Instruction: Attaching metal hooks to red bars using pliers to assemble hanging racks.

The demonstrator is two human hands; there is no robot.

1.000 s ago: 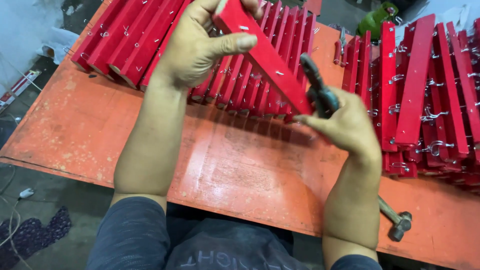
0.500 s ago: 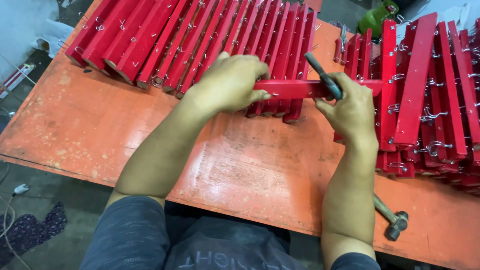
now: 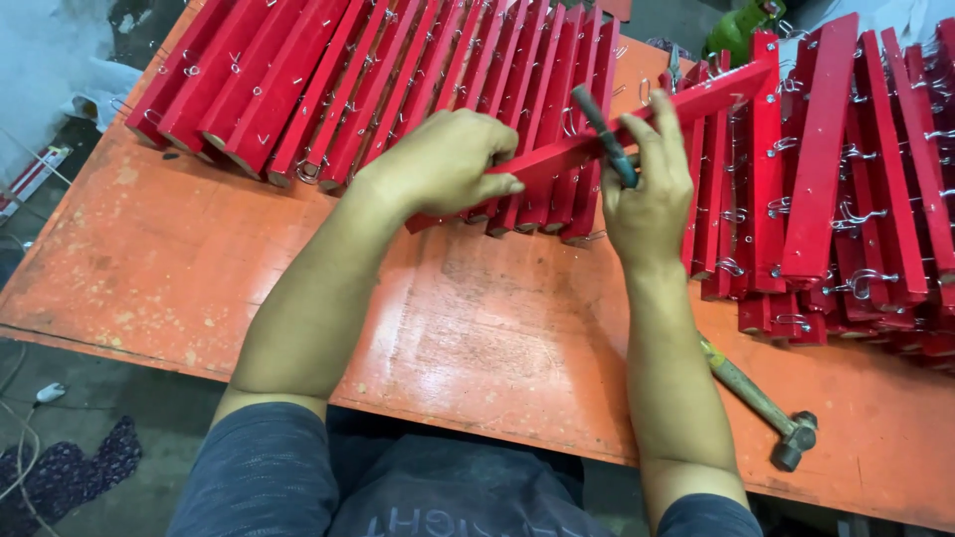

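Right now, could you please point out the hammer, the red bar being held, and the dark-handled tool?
hammer (image 3: 793,438): head view, metal head.
red bar (image 3: 557,156): head view, middle stretch.
dark-handled tool (image 3: 603,134): head view, handle.

A worn orange worktable (image 3: 149,268) fills most of the view, its paint scuffed and pale in patches. To the left lies a grey concrete floor (image 3: 90,408), with a dark patterned cloth (image 3: 70,467) and thin cables (image 3: 20,477) near the table's near corner. A crumpled white sheet (image 3: 90,85) lies further off on the left. Light is even and soft.
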